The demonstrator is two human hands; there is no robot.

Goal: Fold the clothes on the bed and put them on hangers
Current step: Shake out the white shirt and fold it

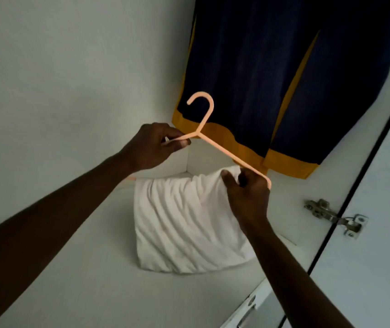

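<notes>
A peach plastic hanger (215,145) is held up inside a white wardrobe, hook pointing upward. My left hand (152,144) grips its left arm just beside the neck. A folded white garment (187,223) hangs over the hanger's lower bar and drapes downward. My right hand (246,195) pinches the garment's top right corner at the hanger's right end. The hanger's lower bar is mostly hidden by the cloth.
A dark navy garment with yellow trim (248,79) hangs at the back right of the wardrobe. The wardrobe's white side wall (59,79) is at left, and its floor panel (94,268) lies below. The open door with a metal hinge (333,217) stands at right.
</notes>
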